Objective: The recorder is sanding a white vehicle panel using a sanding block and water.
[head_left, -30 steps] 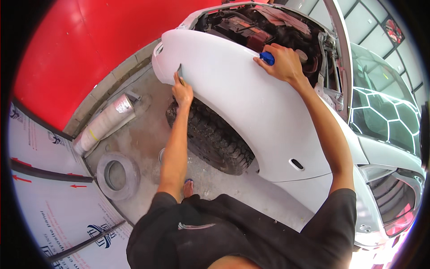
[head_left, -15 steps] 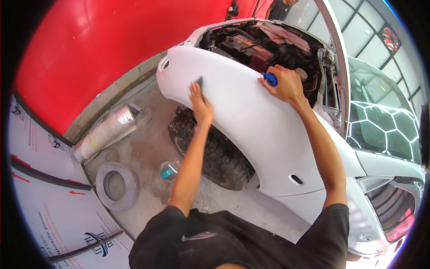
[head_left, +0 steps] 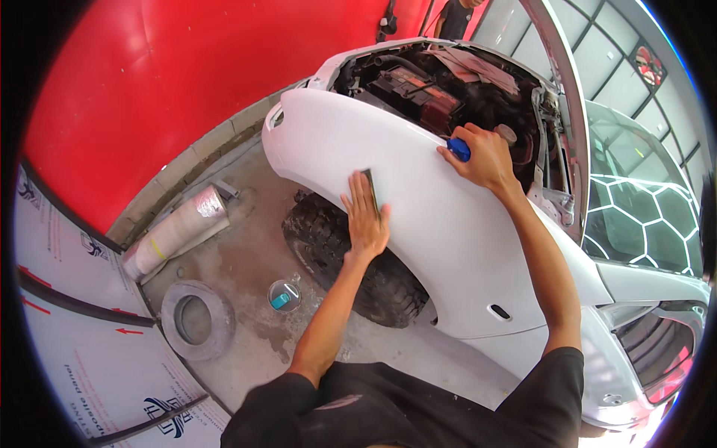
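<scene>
A white car fender [head_left: 441,201] curves over the wheel in front of me. My left hand [head_left: 366,224] lies on it above the wheel arch, fingers stretched along a thin dark sanding pad [head_left: 368,181] that shows past the fingertips. The pad's underside is hidden against the panel. At the fender's upper edge, beside the engine bay, my right hand [head_left: 485,158] is closed around a small bright blue object [head_left: 458,149]. Fingers cover much of it, so its kind is unclear.
A knobbly tyre [head_left: 336,246] sits under the fender. On the floor are a clear round tub [head_left: 284,297] with something teal in it, a loose tyre [head_left: 220,328] and a wrapped roll [head_left: 179,228]. The open engine bay [head_left: 418,86] lies beyond; a person [head_left: 452,21] stands behind it.
My left hand has slid with the pad rightward and down along the fender. The right hand, with the blue object, sits slightly lower and further right in view, which itself has shifted a little.
</scene>
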Demonstrator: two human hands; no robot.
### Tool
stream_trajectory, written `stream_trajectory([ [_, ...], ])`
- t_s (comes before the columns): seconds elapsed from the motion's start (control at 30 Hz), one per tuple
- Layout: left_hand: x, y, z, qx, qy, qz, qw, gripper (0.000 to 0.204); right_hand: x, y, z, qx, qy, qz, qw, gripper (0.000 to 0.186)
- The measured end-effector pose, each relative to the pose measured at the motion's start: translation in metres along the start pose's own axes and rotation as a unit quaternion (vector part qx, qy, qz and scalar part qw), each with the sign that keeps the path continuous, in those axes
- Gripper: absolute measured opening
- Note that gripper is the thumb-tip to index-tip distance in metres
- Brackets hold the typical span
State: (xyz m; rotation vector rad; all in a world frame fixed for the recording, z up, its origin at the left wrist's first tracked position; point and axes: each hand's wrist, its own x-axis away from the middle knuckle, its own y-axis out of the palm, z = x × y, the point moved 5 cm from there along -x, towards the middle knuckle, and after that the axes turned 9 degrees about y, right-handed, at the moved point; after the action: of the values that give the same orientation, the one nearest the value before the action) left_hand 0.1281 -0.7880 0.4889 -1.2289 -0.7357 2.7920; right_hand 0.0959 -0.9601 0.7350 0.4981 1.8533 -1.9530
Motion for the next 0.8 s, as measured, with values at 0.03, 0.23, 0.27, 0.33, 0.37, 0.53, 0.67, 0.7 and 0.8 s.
stream_trajectory([
  [0.03, -0.001, 0.000, -0.008, -0.031, 0.011, -0.036, 0.999, 0.079, -0.001, 0.000, 0.001, -0.001, 0.002, 0.001, 1.000, 0.034],
  [0.23, -0.106, -0.069, -0.130, -0.013, -0.209, -0.008, 0.978, 0.081, -0.011, 0.005, -0.018, 0.000, -0.018, 0.004, 1.000, 0.035],
  [0.27, -0.103, -0.062, -0.128, -0.029, -0.209, 0.015, 0.977, 0.082, -0.008, 0.006, -0.021, -0.003, -0.012, -0.001, 1.000, 0.035],
  [0.33, -0.063, -0.017, -0.059, -0.032, -0.096, 0.051, 0.994, 0.083, -0.005, 0.006, -0.004, 0.000, 0.003, -0.005, 1.000, 0.034],
  [0.37, -0.031, 0.002, -0.019, -0.016, -0.041, 0.038, 0.998, 0.081, -0.003, 0.004, 0.003, 0.004, 0.013, -0.005, 1.000, 0.034],
  [0.53, -0.065, -0.019, -0.035, -0.016, 0.029, -0.029, 0.999, 0.081, -0.001, 0.000, 0.004, 0.018, -0.005, 0.006, 1.000, 0.034],
  [0.67, -0.128, -0.070, -0.125, 0.023, -0.174, -0.002, 0.984, 0.080, -0.009, 0.005, -0.017, 0.007, -0.024, 0.024, 0.999, 0.035],
  [0.7, -0.117, -0.056, -0.113, 0.009, -0.146, 0.014, 0.989, 0.082, -0.009, 0.008, -0.012, 0.006, -0.029, 0.034, 0.999, 0.035],
  [0.8, -0.034, -0.005, -0.012, -0.031, 0.001, 0.000, 1.000, 0.087, -0.002, 0.009, 0.007, 0.017, -0.012, 0.027, 0.999, 0.036],
])
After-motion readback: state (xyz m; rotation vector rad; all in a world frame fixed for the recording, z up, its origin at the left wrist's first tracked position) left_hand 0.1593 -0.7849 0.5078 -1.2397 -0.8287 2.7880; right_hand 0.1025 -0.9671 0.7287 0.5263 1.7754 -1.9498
